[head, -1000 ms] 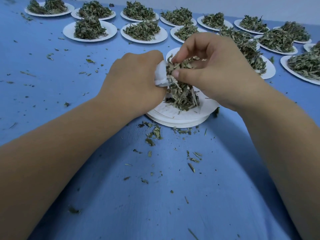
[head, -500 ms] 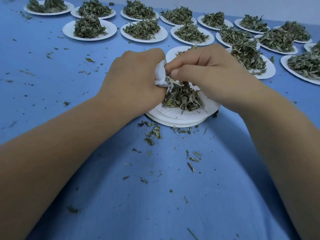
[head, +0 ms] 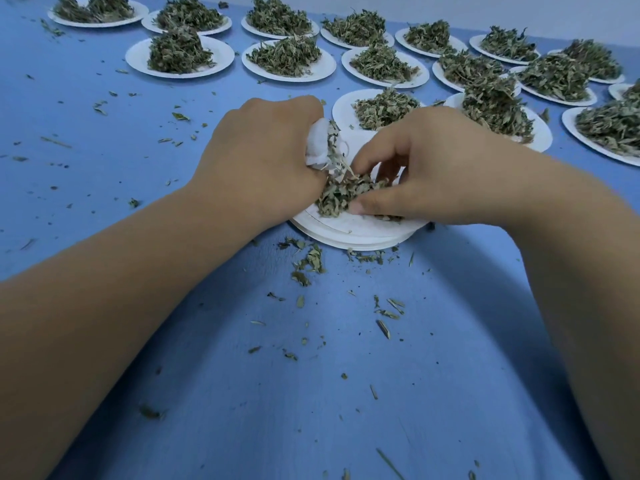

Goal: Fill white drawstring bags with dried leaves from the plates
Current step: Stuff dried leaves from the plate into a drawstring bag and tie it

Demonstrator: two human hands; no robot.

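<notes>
Nearest the person, at six o'clock, the blue cloth (head: 329, 393) is being crossed by both forearms. Scattered crumbs (head: 308, 261) of leaf are lying on it just short of the plate stack (head: 353, 235).

On that stack, at twelve o'clock, the dried leaves (head: 343, 197) are being gathered by the right hand (head: 433, 168). Its fingers are curled over the heap and its thumb is pressed in at the near side, so a pinch is being grasped. At ten o'clock of the heap, the white drawstring bag (head: 317, 148) is being clenched in the left hand (head: 263, 161). Only its mouth is showing, with leaves sticking out.

Leaves are likely to be shed on the short carry, because the mouth is being squeezed narrow by the same grip that holds it. The stack could also be nudged nearward by the thumb.

Beyond, from twelve to three o'clock, room is being taken up by filled plates (head: 384, 109), the closest just behind the right wrist, where a wide lift could sweep a heap (head: 495, 105). From nine to eleven o'clock only crumbs are lying on the cloth, so elbow room is being offered there. The cloth is ending just behind the last row (head: 280, 20).
</notes>
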